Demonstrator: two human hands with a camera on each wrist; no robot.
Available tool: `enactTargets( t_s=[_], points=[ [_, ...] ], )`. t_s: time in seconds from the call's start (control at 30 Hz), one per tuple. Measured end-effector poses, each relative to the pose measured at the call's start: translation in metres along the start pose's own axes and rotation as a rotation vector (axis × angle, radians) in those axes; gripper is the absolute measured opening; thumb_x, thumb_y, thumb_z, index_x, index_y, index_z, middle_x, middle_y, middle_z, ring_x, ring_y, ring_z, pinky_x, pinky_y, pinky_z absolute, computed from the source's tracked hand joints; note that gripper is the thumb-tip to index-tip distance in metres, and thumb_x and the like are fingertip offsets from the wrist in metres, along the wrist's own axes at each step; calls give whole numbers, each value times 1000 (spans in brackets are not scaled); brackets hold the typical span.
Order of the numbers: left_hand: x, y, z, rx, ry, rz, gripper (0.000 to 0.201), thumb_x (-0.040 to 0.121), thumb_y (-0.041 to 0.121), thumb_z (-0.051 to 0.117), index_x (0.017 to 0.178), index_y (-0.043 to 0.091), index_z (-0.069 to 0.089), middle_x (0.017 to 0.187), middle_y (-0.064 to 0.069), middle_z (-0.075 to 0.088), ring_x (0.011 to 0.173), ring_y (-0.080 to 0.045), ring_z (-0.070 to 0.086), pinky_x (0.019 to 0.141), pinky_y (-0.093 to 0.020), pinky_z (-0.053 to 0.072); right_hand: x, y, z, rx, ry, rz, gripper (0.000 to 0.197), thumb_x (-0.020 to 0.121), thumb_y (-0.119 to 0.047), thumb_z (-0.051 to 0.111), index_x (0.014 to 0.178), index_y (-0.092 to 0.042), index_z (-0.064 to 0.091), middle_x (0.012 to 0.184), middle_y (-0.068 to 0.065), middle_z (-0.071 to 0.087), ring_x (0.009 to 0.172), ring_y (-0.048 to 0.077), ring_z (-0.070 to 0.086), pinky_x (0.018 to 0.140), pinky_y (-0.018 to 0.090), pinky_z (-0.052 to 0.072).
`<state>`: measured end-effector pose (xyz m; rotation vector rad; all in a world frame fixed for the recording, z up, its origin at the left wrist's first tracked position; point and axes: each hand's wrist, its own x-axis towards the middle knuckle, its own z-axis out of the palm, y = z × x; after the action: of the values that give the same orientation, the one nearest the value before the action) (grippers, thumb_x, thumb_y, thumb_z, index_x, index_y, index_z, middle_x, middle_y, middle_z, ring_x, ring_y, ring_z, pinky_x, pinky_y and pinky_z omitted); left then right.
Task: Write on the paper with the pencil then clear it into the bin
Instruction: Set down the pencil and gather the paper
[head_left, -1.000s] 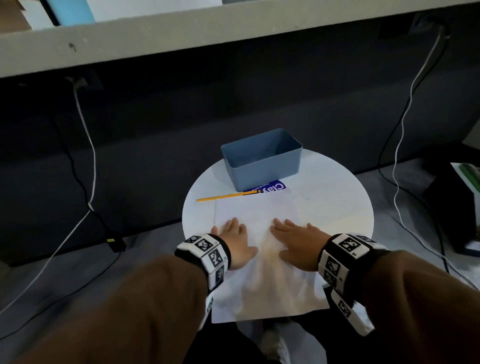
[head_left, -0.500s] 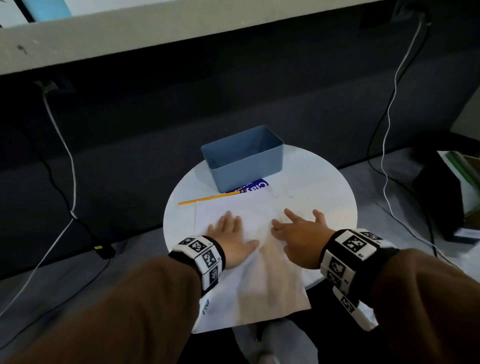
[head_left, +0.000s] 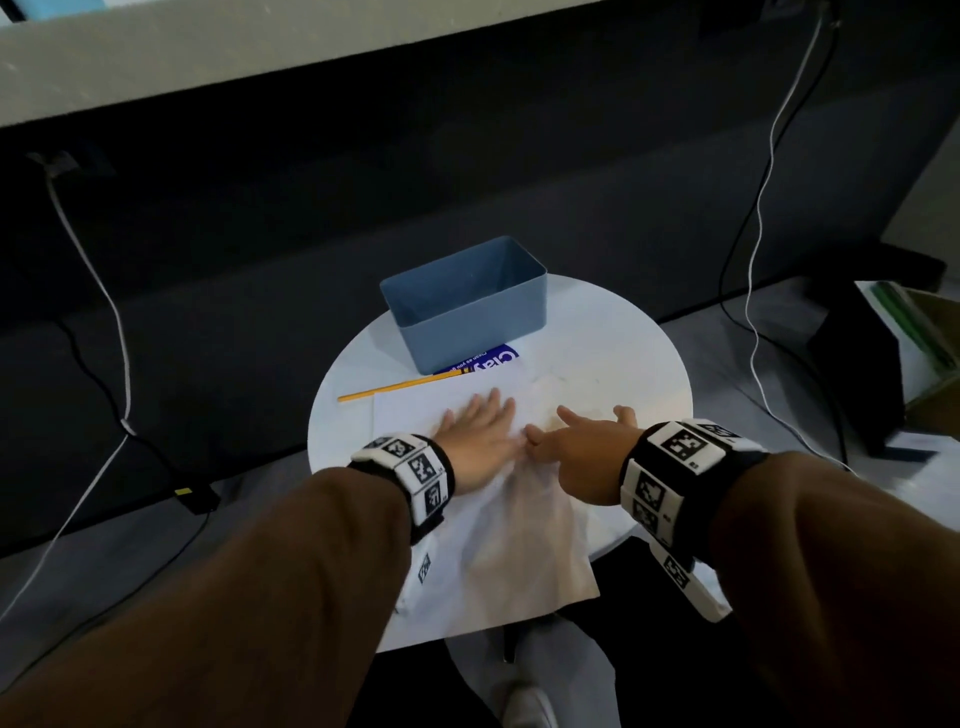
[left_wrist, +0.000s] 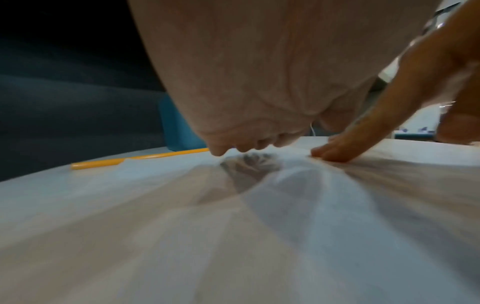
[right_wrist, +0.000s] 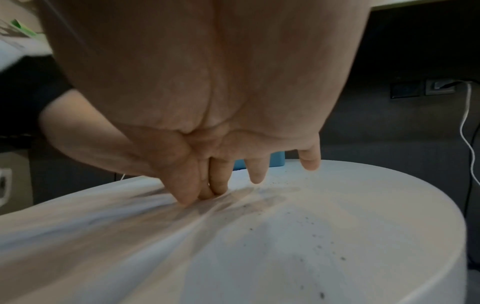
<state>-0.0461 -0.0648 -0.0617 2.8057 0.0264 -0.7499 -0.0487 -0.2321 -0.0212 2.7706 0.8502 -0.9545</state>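
Left hand (head_left: 475, 441) flat, right hand (head_left: 582, 447) fingertips pressing paper (head_left: 519, 545).

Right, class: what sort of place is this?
Probably an indoor office or lab corner: a small round white table, charging cables trailing down a dark wall, and a wall socket.

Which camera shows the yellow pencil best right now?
The head view: the whole pencil lies on the table between paper and bin. Left wrist shows it low and partly hidden behind the left hand. Right wrist doesn't show it.

Pencil (head_left: 400, 387) lies between bin (head_left: 470, 325) and paper (head_left: 498, 540) on table (head_left: 623, 364).
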Motion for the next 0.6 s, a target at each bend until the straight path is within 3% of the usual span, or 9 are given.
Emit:
enactTargets(
  t_s=[0.13, 0.17, 0.23, 0.3, 0.4, 0.47, 0.6],
  points=[
    [10, -17, -6, 20, 75, -207, 67, 106, 47, 22, 159, 18, -7, 165, -7, -21, 152, -27, -17, 121, -47, -3, 2, 0, 1, 5, -20, 12, 70, 98, -4, 25, 162, -32, 15, 169, -19, 6, 158, 18, -3, 116, 72, 0],
    [7, -12, -3, 61, 56, -152, 66, 106, 47, 23, 159, 20, -4, 165, -5, -20, 152, -28, -17, 121, -49, -2, 2, 0, 2, 20, -14, 13, 71, 97, -4, 25, 162, -32, 16, 169, -18, 9, 158, 18, -3, 116, 71, 0],
    [-2, 8, 0, 135, -16, 86, 56, 109, 31, 25, 160, 23, 4, 165, -4, -17, 151, -31, -17, 121, -55, 0, 3, 0, 2, 38, 6, 13, 70, 97, -4, 27, 161, -33, 22, 168, -18, 17, 158, 17, -2, 117, 71, -1],
    [-2, 18, -4, 4, -34, 208, 52, 110, 18, 21, 160, 19, 6, 166, -2, -13, 152, -27, -14, 121, -56, 0, 0, -1, 2, 42, 16, 19, 70, 96, -4, 29, 160, -33, 25, 167, -17, 19, 158, 16, -1, 116, 71, -1],
    [10, 5, -11, -43, 136, -19, 52, 110, 26, 16, 160, 16, 4, 166, -5, -13, 152, -28, -13, 122, -53, 3, -3, -4, 1, 24, 1, 17, 66, 100, -6, 24, 162, -31, 18, 169, -18, 7, 158, 20, 0, 116, 73, 2],
    [13, 0, -6, -37, 116, -127, 59, 107, 43, 14, 160, 21, -1, 165, -4, -18, 152, -26, -15, 121, -50, -1, -4, -4, 1, 26, 5, 13, 65, 101, -7, 24, 161, -32, 19, 169, -17, 6, 158, 20, 0, 116, 73, 1],
    [6, 24, 5, -62, -18, 177, 55, 108, 45, 9, 160, 31, -2, 165, 3, -18, 151, -20, -18, 121, -50, -10, 1, -1, 4, 61, 67, 33, 69, 97, -6, 32, 159, -37, 27, 169, -11, 17, 158, 15, 1, 115, 71, -1]
  ],
)
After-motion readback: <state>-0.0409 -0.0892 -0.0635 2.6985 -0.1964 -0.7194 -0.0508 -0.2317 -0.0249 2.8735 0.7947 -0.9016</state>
